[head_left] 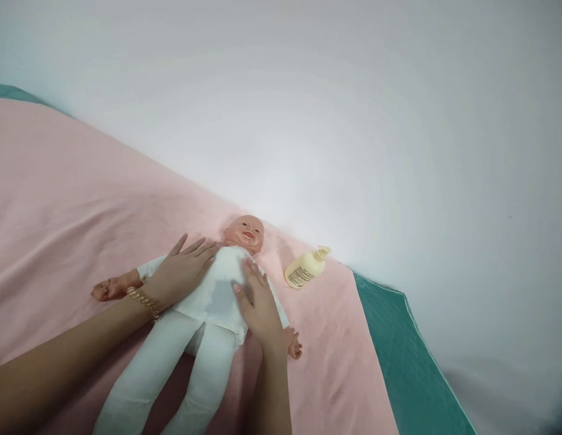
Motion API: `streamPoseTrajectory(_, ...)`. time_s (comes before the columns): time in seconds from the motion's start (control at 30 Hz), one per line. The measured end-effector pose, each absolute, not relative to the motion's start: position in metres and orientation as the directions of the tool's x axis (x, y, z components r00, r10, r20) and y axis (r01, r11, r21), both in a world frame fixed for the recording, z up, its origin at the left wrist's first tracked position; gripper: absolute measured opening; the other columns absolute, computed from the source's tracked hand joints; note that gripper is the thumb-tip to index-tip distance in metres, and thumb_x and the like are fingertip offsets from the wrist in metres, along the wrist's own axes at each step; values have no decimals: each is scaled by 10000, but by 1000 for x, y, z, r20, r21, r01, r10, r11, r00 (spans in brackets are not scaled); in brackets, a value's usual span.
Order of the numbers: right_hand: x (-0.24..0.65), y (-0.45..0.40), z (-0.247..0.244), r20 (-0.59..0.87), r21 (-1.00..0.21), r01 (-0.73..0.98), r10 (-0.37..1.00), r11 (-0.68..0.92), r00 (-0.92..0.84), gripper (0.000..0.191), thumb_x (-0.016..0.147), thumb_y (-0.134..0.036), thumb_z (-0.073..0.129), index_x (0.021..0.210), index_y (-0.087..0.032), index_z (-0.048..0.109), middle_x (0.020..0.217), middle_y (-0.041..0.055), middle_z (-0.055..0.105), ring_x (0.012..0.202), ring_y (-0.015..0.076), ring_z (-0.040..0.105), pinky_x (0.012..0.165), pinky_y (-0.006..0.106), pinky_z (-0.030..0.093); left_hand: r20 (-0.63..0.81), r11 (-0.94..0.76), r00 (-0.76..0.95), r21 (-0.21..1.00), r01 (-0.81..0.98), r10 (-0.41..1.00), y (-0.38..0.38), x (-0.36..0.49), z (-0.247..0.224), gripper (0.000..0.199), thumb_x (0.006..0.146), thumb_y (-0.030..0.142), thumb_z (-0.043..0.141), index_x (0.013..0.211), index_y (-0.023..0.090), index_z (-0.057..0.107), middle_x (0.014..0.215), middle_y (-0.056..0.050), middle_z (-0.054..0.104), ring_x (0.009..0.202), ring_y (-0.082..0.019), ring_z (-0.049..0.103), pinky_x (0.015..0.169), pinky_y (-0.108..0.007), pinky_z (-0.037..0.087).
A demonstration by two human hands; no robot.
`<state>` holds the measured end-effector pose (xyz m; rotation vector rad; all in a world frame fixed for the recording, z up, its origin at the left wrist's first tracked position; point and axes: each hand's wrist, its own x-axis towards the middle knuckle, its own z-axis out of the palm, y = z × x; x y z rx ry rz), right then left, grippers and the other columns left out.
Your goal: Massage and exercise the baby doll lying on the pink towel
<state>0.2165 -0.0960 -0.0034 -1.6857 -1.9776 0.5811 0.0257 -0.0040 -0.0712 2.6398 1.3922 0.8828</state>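
A baby doll (222,284) in a white top and white trousers lies on its back on a pink cloth (335,338), its head toward the wall. My left hand (184,272), with a gold bracelet at the wrist, rests flat with fingers spread on the doll's chest and shoulder at the left. On the other side of the doll's chest lies my right hand (258,299), fingers apart and thumb toward the middle of the top. A grey patch shows on the top between the hands. Neither hand holds anything.
A pale yellow pump bottle (303,269) is on the cloth to the right of the doll's head. Green material (408,356) shows past the cloth's right edge and at the far left. A pale wall (308,121) rises behind.
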Motion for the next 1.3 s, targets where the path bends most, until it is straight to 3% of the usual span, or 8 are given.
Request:
streamPoseTrajectory(0.13,204,-104,6,97,-653,675,922,343,-375,388,981,-325,469,1365,-300,516,1505,-52,396,1468,148,198,1225,416,91,458,-595,453,236,768,765,2,18,-77,493,907,161,285,1312,139,566,1373,-110,558,1320,-306,454,1147,-554,155)
streamPoseTrajectory(0.27,192,-108,10,68,-602,695,892,394,-447,335,976,-280,485,1293,-333,579,1480,-81,416,1469,171,190,1222,466,43,440,-599,471,217,771,765,2,16,-80,509,868,171,345,1339,132,533,1393,-108,540,1328,-314,441,1147,-547,165)
streamPoseTrajectory(0.4,190,-109,10,43,-560,706,867,433,-497,262,976,-340,491,1185,-378,644,1455,-111,436,1473,188,168,1210,509,-5,431,-597,475,208,775,767,1,18,-81,536,837,189,396,1353,105,511,1400,-125,529,1326,-318,443,1147,-537,170)
streamPoseTrajectory(0.5,191,-108,8,55,-583,689,866,432,-497,282,977,-343,489,1227,-383,612,1469,-105,420,1475,178,161,1206,515,-9,420,-598,481,210,773,769,1,17,-81,540,837,180,389,1359,95,503,1392,-125,538,1313,-310,458,1141,-524,194)
streamPoseTrajectory(0.67,192,-101,1,71,-556,739,907,381,-414,418,982,-387,467,1398,-358,446,1539,-38,322,1480,205,147,1195,554,31,423,-597,479,209,775,769,0,17,-81,507,880,190,359,1360,135,512,1398,-99,538,1318,-293,454,1131,-483,233)
streamPoseTrajectory(0.9,203,-89,-20,64,-520,837,985,172,-163,623,981,-527,373,1522,-270,205,1594,23,142,1491,228,91,1192,556,29,439,-566,441,210,797,783,-1,21,-80,489,921,161,286,1334,173,547,1373,-85,564,1306,-276,469,1113,-467,265)
streamPoseTrajectory(1.07,208,-87,-28,19,-491,871,1000,12,-4,735,966,-588,326,1532,-147,169,1581,104,186,1485,253,134,1188,561,20,454,-579,447,205,789,770,-1,22,-79,488,921,146,285,1331,148,551,1361,-100,571,1293,-284,476,1104,-473,272)
streamPoseTrajectory(1.3,203,-86,-31,37,-473,881,999,-15,36,764,972,-588,285,1523,-70,178,1574,140,201,1487,263,124,1197,519,55,443,-596,465,221,772,766,1,21,-79,482,929,165,288,1328,132,557,1372,-101,561,1297,-294,468,1108,-484,273)
